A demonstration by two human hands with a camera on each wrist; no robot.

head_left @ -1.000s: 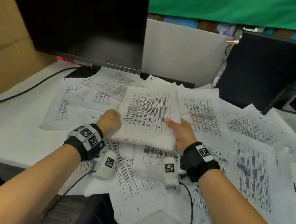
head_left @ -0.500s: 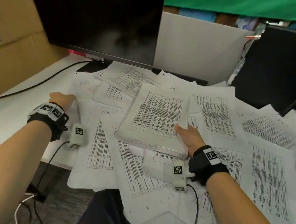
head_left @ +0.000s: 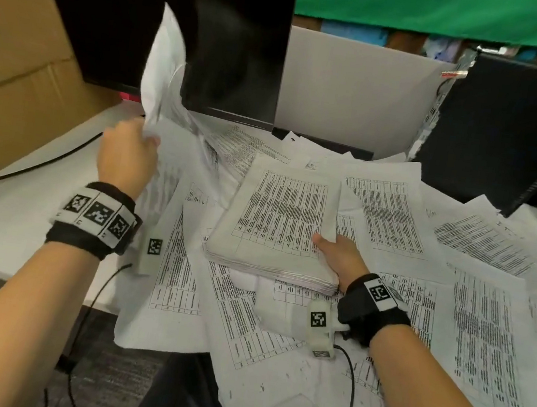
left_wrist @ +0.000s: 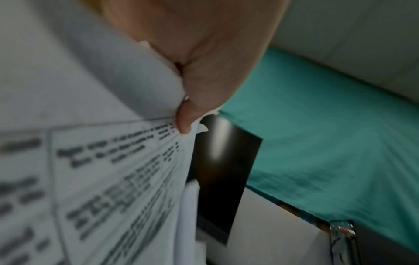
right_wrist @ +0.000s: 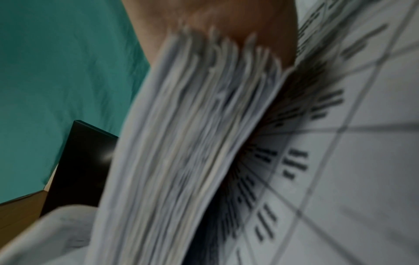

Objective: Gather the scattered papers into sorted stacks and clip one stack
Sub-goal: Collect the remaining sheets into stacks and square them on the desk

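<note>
A thick stack of printed sheets sits mid-desk, its near right corner raised by my right hand, thumb on top and fingers hidden beneath. The right wrist view shows the stack's fanned edge against my palm. My left hand pinches loose sheets at the desk's left and lifts them upright in front of the monitor. In the left wrist view my thumb presses those printed pages. Many more papers lie scattered over the desk. No clip is in view.
A black monitor stands at the back left, a cardboard box left of it, a dark computer tower at the back right. A black cable crosses the white desk. Papers overhang the front edge.
My left hand let go of the stack, reached to the desk's left side, took loose sheets and raised them. My right hand kept holding the stack's corner.
</note>
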